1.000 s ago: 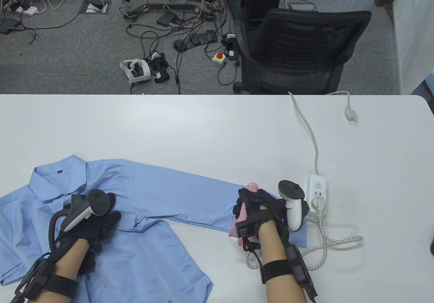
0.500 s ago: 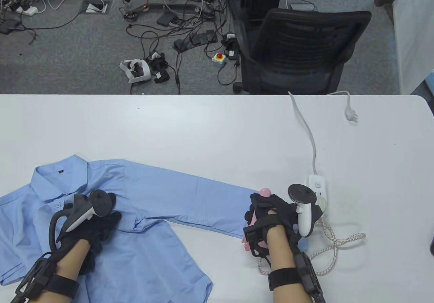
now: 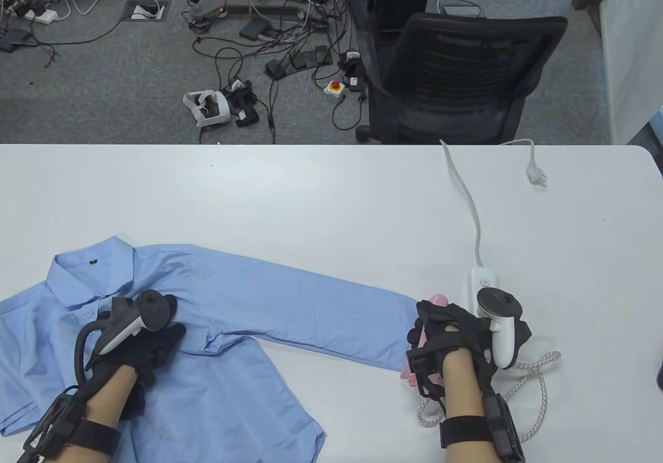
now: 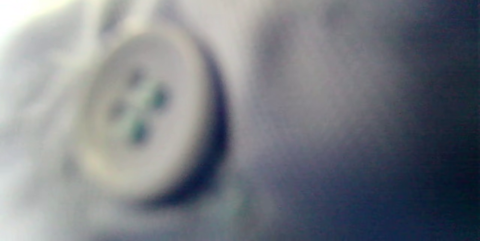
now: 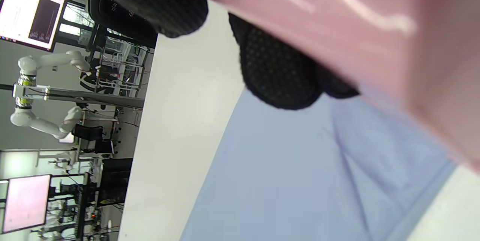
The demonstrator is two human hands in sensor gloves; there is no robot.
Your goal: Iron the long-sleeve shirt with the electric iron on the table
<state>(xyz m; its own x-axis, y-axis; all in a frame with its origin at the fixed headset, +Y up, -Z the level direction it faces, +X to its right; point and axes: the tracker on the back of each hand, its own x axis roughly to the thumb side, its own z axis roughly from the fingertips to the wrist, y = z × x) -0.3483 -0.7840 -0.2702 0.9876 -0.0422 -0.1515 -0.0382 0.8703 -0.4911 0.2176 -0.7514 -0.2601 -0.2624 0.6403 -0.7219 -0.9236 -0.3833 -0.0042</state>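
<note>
A light blue long-sleeve shirt [image 3: 217,297] lies flat on the white table [image 3: 311,193], one sleeve stretched out to the right. My left hand [image 3: 155,346] rests flat on the shirt's chest beside the placket, fingers straight. The left wrist view shows only a blurred shirt button [image 4: 146,109] against the cloth. My right hand [image 3: 445,328] grips the handle of a pink electric iron [image 3: 422,336] at the sleeve's cuff end. In the right wrist view the pink iron [image 5: 337,19] fills the top, my gloved fingers [image 5: 277,68] curl round it, and the blue sleeve [image 5: 300,166] lies below.
A white power strip [image 3: 484,281] lies just beyond my right hand, its white cable [image 3: 469,193] running to the table's far edge. The iron's braided cord [image 3: 533,380] loops on the table beside my right wrist. A black office chair [image 3: 456,80] stands behind the table.
My right hand has slid the iron rightward along the sleeve to its cuff end, uncovering more of the sleeve. The left hand has stayed put on the shirt's chest.
</note>
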